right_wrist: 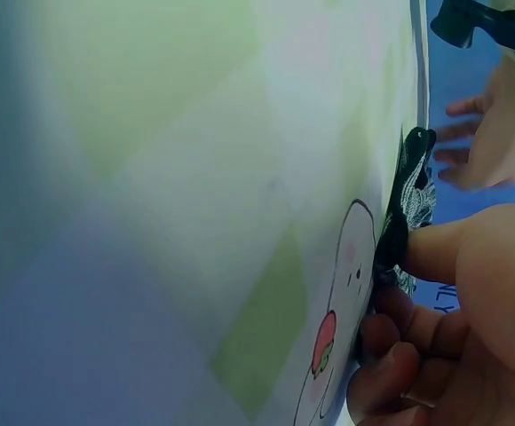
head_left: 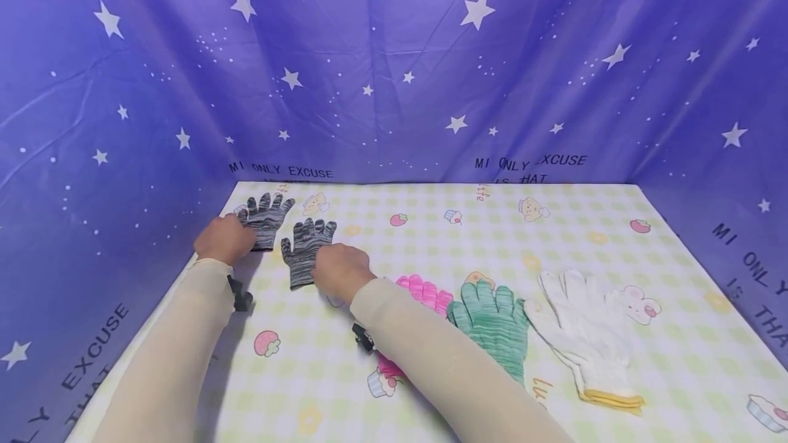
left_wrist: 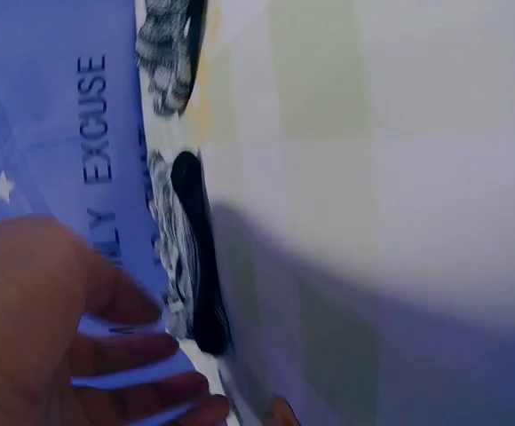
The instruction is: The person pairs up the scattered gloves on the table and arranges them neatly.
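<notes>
Two black-and-grey striped knit gloves lie at the table's left. My left hand (head_left: 225, 239) is beside the left striped glove (head_left: 266, 223), its fingers loosely bent and apart in the left wrist view; the head view hides its fingertips. With thumb and fingers my right hand (right_wrist: 453, 311) pinches the edge of the right striped glove (head_left: 301, 255), whose fingers point to the far side. A pink glove (head_left: 425, 292) is partly covered by my right forearm. Next to it lie a green glove (head_left: 492, 330) and white gloves (head_left: 591, 333) with a yellow cuff edge.
The table (head_left: 431, 245) wears a pale checked cloth printed with fruit, cupcakes and animals. A purple starry curtain (head_left: 394, 53) surrounds its back and sides. Dark devices sit on both wrists, such as the left wrist device (head_left: 240, 294).
</notes>
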`<action>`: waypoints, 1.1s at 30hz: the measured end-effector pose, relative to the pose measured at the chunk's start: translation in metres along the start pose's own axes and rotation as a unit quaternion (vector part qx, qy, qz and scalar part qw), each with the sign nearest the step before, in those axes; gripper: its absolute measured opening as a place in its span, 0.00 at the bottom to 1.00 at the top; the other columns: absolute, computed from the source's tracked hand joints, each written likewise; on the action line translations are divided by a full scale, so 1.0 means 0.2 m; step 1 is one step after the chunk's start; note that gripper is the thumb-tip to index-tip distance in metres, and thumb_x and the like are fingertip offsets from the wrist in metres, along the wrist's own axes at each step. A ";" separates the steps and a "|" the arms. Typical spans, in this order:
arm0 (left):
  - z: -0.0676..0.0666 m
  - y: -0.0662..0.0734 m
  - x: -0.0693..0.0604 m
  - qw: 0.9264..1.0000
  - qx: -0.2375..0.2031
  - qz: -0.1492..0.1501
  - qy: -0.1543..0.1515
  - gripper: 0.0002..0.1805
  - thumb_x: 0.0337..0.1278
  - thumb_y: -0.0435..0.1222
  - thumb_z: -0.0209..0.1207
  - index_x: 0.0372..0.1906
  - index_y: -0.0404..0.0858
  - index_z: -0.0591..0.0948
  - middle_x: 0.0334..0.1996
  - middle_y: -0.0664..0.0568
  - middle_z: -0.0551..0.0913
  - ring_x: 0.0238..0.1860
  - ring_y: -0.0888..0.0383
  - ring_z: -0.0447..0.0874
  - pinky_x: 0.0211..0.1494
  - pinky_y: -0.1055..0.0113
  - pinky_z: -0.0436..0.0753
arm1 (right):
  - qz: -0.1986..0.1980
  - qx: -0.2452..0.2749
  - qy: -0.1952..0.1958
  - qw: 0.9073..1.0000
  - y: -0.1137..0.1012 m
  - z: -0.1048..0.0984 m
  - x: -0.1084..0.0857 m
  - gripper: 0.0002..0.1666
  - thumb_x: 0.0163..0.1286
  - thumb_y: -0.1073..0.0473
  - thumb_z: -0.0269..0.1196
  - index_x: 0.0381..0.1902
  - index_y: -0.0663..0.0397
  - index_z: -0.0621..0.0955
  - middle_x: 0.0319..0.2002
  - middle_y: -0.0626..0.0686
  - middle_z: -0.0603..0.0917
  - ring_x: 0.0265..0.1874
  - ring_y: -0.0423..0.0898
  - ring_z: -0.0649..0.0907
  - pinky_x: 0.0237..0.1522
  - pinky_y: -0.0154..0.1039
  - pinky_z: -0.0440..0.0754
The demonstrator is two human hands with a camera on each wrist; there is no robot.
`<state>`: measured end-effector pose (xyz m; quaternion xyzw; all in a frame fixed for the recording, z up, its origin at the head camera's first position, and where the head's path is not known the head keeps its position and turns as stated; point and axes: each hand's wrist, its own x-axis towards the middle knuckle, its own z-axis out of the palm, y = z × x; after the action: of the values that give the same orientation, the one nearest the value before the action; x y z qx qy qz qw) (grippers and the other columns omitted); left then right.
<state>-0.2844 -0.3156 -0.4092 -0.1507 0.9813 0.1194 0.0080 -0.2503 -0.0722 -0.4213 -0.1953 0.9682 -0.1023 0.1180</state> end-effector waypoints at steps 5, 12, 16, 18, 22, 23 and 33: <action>-0.02 -0.05 0.01 0.998 -0.010 -0.056 -0.032 0.32 0.65 0.44 0.42 0.58 0.20 0.76 0.55 0.19 0.78 0.54 0.26 0.81 0.44 0.36 0.82 | 0.001 0.013 -0.005 1.000 0.00 0.00 0.00 0.19 0.76 0.42 0.60 0.28 0.44 0.84 0.37 0.47 0.87 0.33 0.43 0.82 0.28 0.47 0.82; -0.06 -0.07 0.03 0.996 0.016 -0.043 -0.070 0.28 0.65 0.43 0.41 0.52 0.25 0.80 0.57 0.22 0.79 0.54 0.29 0.81 0.41 0.42 0.83 | 0.000 0.010 0.002 1.000 0.00 0.01 0.00 0.18 0.76 0.41 0.61 0.34 0.45 0.86 0.39 0.47 0.88 0.37 0.43 0.84 0.31 0.48 0.83; -0.07 -0.07 0.03 0.996 0.043 -0.032 -0.074 0.24 0.64 0.43 0.44 0.44 0.28 0.83 0.51 0.25 0.83 0.46 0.34 0.84 0.33 0.49 0.82 | -0.001 0.018 0.001 1.000 0.01 0.01 0.00 0.17 0.76 0.42 0.62 0.37 0.45 0.87 0.39 0.47 0.88 0.36 0.43 0.84 0.30 0.47 0.82; -0.06 -0.06 0.03 0.996 0.053 -0.021 -0.069 0.24 0.63 0.43 0.45 0.42 0.29 0.84 0.48 0.27 0.84 0.43 0.36 0.85 0.31 0.50 0.81 | 0.001 0.023 0.000 1.000 0.01 0.00 -0.01 0.16 0.76 0.43 0.62 0.36 0.46 0.86 0.37 0.47 0.87 0.34 0.43 0.83 0.28 0.46 0.80; -0.05 -0.02 0.02 0.996 0.065 -0.007 -0.055 0.24 0.61 0.41 0.45 0.46 0.27 0.84 0.46 0.28 0.85 0.40 0.37 0.85 0.32 0.48 0.83 | 0.003 0.034 -0.001 0.999 0.03 -0.01 -0.02 0.15 0.76 0.46 0.61 0.32 0.46 0.84 0.33 0.46 0.85 0.31 0.44 0.81 0.27 0.45 0.79; -0.05 -0.02 0.02 0.996 0.067 -0.007 -0.053 0.24 0.61 0.41 0.45 0.47 0.27 0.84 0.45 0.28 0.85 0.39 0.37 0.85 0.32 0.47 0.83 | 0.002 0.036 0.002 0.999 0.03 -0.01 -0.03 0.15 0.76 0.47 0.61 0.31 0.46 0.84 0.32 0.46 0.84 0.31 0.44 0.81 0.27 0.44 0.78; -0.02 -0.03 0.03 0.996 0.070 -0.015 -0.051 0.27 0.64 0.45 0.46 0.51 0.27 0.82 0.45 0.29 0.84 0.41 0.37 0.83 0.34 0.45 0.82 | -0.004 0.034 0.004 0.999 0.06 -0.02 -0.05 0.17 0.73 0.51 0.61 0.22 0.43 0.81 0.27 0.46 0.83 0.28 0.44 0.81 0.24 0.45 0.78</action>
<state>-0.2881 -0.3236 -0.4061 -0.1582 0.9832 0.0577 0.0707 -0.2474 -0.0575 -0.4185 -0.1951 0.9638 -0.1360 0.1207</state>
